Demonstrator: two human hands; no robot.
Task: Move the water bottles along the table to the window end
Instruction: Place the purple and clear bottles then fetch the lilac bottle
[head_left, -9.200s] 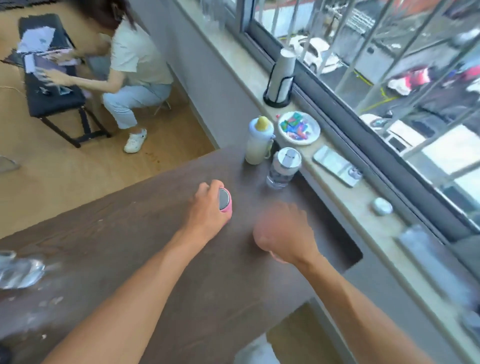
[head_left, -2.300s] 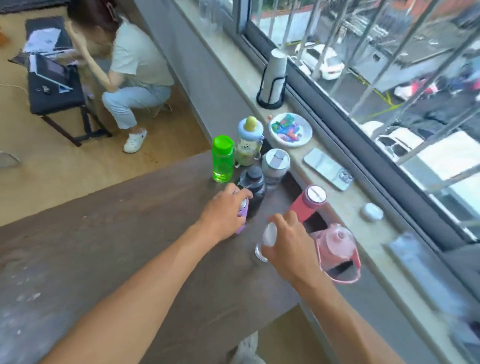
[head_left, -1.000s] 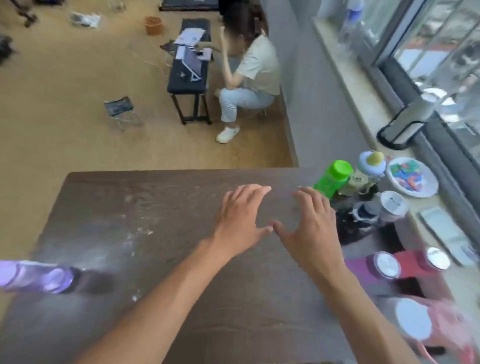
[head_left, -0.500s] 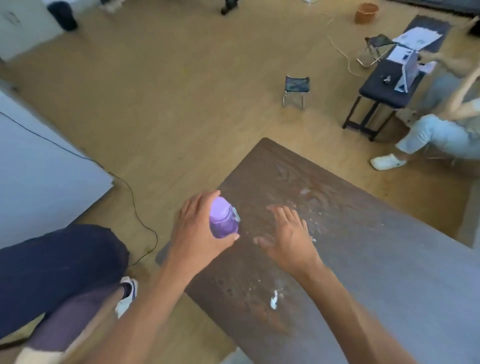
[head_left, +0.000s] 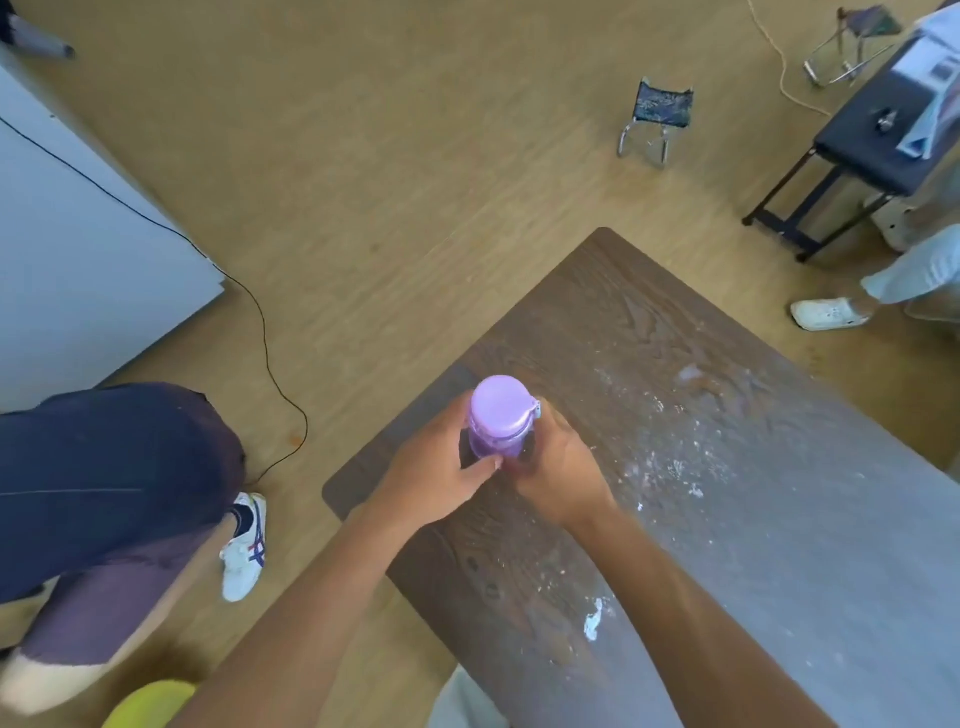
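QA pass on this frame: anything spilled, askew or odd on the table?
Yes: white flecks and smears are scattered over the table right of the bottle, with a larger white blob nearer the person. The bottle itself stands upright, gripped by both hands.

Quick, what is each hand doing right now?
Left hand: closed around the purple bottle.
Right hand: closed on the same bottle, from the other side.
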